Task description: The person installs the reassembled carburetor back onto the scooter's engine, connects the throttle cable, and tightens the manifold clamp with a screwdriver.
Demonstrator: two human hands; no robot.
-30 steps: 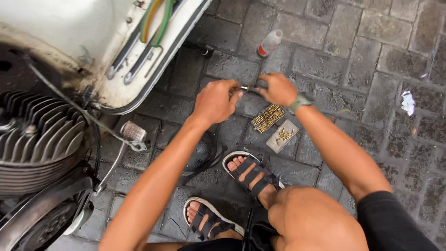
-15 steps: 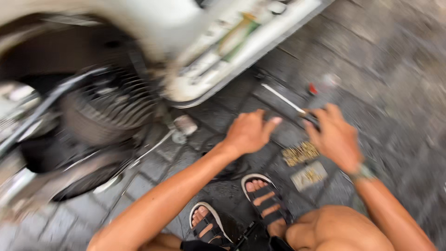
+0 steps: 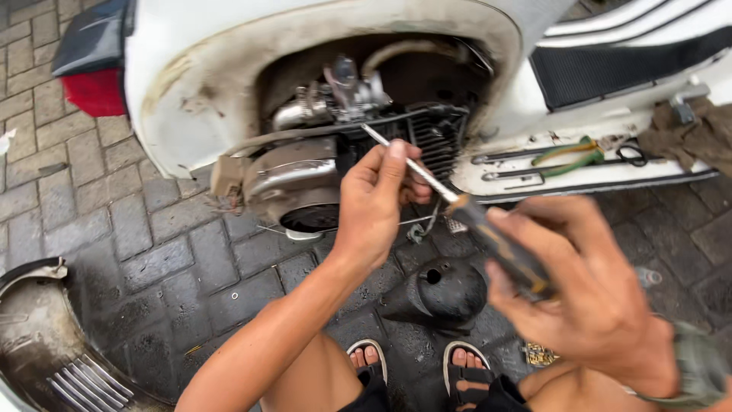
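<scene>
My right hand (image 3: 591, 286) grips the dark handle of a long screwdriver (image 3: 450, 200). Its metal shaft slants up and left toward the exposed engine (image 3: 343, 133) of a white scooter (image 3: 252, 53). My left hand (image 3: 377, 202) pinches the shaft partway along, fingers closed around it, just in front of the finned cylinder (image 3: 442, 141). The tip reaches the metal parts at the top of the engine. A wristwatch (image 3: 698, 370) sits on my right wrist. My sandalled feet (image 3: 415, 366) show at the bottom.
A black cone-shaped part (image 3: 438, 294) lies on the paving below my hands. A removed side cover (image 3: 53, 347) rests at the lower left. Pliers with green handles (image 3: 576, 156) and a brown rag (image 3: 690, 133) lie on the footboard. A small gold packet (image 3: 540, 355) lies by my foot.
The view has swung from the ground up to the engine. Both hands rose from the paving, and the screwdriver now points into the engine with my left hand on its shaft.
</scene>
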